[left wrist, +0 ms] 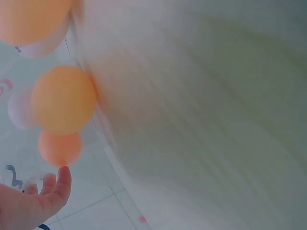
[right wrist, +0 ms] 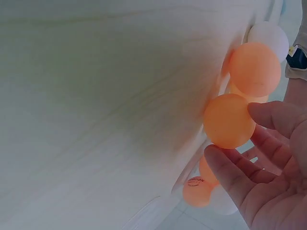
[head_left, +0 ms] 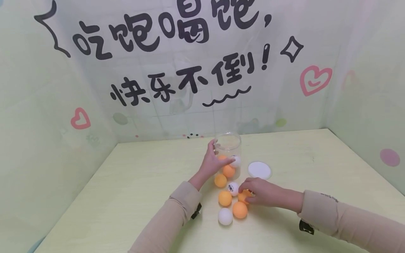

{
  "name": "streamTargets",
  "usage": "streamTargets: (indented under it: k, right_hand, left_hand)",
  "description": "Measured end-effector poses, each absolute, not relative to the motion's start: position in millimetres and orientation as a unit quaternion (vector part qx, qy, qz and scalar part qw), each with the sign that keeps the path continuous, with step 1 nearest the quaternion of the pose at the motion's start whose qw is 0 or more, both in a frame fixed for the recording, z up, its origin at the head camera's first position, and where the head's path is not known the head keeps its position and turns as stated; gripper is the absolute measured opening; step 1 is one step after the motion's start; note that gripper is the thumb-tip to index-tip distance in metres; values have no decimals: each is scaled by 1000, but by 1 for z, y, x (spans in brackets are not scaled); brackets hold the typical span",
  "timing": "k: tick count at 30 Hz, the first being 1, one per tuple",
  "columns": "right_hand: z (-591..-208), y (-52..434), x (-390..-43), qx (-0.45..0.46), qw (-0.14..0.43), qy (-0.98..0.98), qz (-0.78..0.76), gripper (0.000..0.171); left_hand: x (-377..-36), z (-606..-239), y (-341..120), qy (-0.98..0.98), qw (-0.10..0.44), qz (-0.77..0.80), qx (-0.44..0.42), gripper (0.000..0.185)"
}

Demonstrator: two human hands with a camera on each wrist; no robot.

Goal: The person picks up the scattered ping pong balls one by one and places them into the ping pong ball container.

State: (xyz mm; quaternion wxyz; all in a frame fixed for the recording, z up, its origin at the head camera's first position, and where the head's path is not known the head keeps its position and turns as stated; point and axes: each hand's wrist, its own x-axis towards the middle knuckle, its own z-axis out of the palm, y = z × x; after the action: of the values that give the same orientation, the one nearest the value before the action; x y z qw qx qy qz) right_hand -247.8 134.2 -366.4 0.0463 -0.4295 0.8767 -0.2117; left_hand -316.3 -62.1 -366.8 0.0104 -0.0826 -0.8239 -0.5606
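Note:
My left hand (head_left: 212, 164) grips the side of a clear, upright, open-topped jar (head_left: 228, 144). Inside the jar lie orange balls (head_left: 229, 171) and a white ball (head_left: 235, 161), partly covered by my thumb. My right hand (head_left: 265, 192) pinches an orange ping-pong ball (right wrist: 228, 120) between thumb and fingers, low over the table. Loose around it are a printed white ball (head_left: 233, 188), a plain white ball (head_left: 225, 216) and several orange ones, such as the ball (head_left: 240, 209) nearest my right fingertips. In the left wrist view my fingers (left wrist: 60, 189) show below the balls.
A round white lid (head_left: 259, 170) lies flat to the right of the jar, just beyond my right hand. The pale wooden table (head_left: 152, 168) meets a printed curtain (head_left: 177, 116) close behind the jar. More curtain hangs along both sides.

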Motion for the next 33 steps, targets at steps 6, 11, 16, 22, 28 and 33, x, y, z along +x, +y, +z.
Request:
streamTargets:
  k: [6, 11, 16, 22, 28, 33]
  right_hand:
    - [-368, 136, -248, -430, 51, 876, -214, 27]
    - [-370, 136, -247, -432, 48, 874, -215, 29]
    - [-369, 136, -245, -429, 53, 875, -219, 29]
    - [-366, 136, -244, -418, 65, 880, -215, 29]
    - [-361, 137, -243, -406, 71, 887, -207, 30]
    - [-356, 137, -242, -415, 57, 886, -197, 29]
  left_hand:
    - [-315, -366, -61, -825, 7, -560, -78, 97]
    - [-315, -367, -62, -825, 6, -560, -80, 97]
    - [-313, -366, -63, -823, 5, -563, -80, 97]
    - [-312, -365, -63, -821, 6, -565, -81, 97]
    - [-312, -366, -64, -821, 6, -565, -82, 97]
    - [-312, -367, -65, -822, 8, -563, -83, 97]
